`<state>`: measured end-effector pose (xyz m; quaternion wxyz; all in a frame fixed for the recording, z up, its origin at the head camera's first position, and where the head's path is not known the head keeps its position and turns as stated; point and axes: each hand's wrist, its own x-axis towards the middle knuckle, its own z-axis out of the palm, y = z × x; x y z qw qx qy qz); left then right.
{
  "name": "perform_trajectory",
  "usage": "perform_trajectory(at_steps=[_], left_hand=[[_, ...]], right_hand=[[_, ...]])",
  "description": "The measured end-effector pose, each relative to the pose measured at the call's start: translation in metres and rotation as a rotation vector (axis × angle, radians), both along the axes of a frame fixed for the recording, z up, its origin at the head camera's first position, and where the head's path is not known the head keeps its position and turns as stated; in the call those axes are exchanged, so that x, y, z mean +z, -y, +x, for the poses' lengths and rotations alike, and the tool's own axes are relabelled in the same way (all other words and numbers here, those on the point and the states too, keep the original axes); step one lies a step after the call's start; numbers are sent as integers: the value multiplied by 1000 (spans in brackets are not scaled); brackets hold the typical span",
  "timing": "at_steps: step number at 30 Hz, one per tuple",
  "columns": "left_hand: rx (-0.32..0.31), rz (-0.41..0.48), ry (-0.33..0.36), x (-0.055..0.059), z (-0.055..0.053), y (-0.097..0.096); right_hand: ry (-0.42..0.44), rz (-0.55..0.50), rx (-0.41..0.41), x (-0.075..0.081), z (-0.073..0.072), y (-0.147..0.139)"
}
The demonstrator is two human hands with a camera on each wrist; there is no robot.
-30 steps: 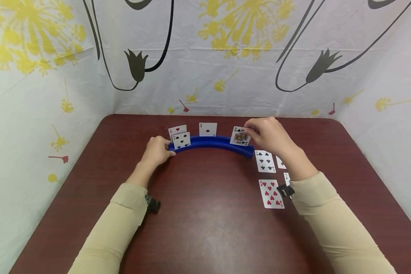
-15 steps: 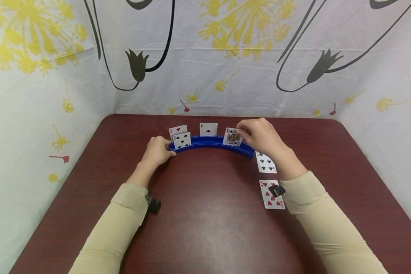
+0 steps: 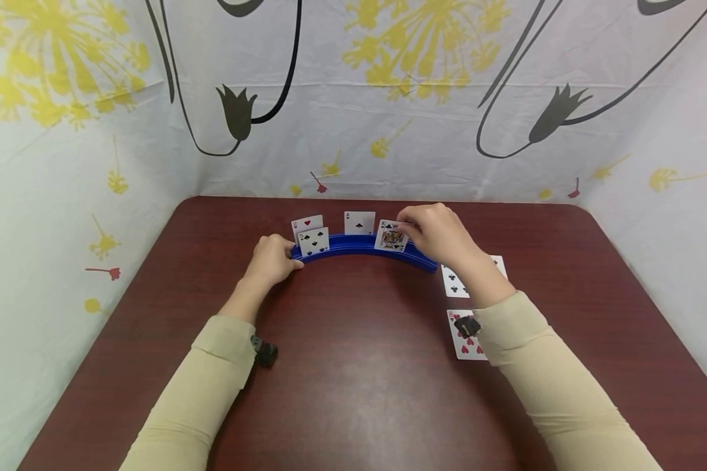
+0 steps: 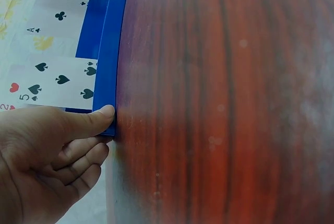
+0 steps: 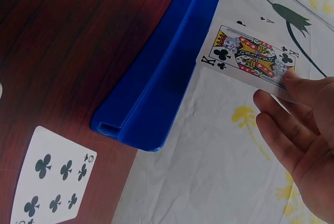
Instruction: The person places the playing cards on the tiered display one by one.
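Observation:
A curved blue card holder (image 3: 353, 244) stands toward the back of the table. My left hand (image 3: 269, 260) grips its left end, thumb on the front edge in the left wrist view. My right hand (image 3: 438, 234) pinches the king of clubs (image 5: 252, 59) by its upper right corner, at the holder's right half. The five of spades (image 3: 314, 242) stands in the holder at the left, partly covering the two of hearts (image 3: 307, 223) behind it. Upright near the middle is the ace of clubs (image 3: 359, 223).
Right of the holder, the six of clubs (image 5: 54, 178) lies face up, with the eight of hearts (image 3: 462, 347) nearer me. My right forearm partly hides both, and a further card (image 3: 499, 263) shows beyond it. A patterned cloth (image 3: 353, 144) hangs behind the table.
My right hand has moved left along the holder with the king of clubs, bringing it close to the ace. My left hand keeps its grip on the holder's end.

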<state>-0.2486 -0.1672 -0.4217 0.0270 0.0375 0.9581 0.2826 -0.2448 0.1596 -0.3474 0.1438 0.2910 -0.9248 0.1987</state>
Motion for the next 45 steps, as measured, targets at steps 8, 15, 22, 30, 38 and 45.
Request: perform_trajectory(at_steps=[8, 15, 22, 30, 38, 45], left_hand=[[-4, -3, -7, 0, 1, 0], [-1, -3, -4, -1, 0, 0], [0, -3, -4, -1, -1, 0], [12, 1, 3, -1, -2, 0], [8, -1, 0, 0, -1, 0], [4, 7, 0, 0, -1, 0]], right_hand=[[-4, -12, 11, -1, -2, 8], [-3, -14, 26, -3, -4, 16], [-13, -9, 42, -8, -8, 24], [14, 11, 44, -13, -12, 33], [15, 23, 43, -16, -15, 42], [13, 38, 40, -19, -16, 47]])
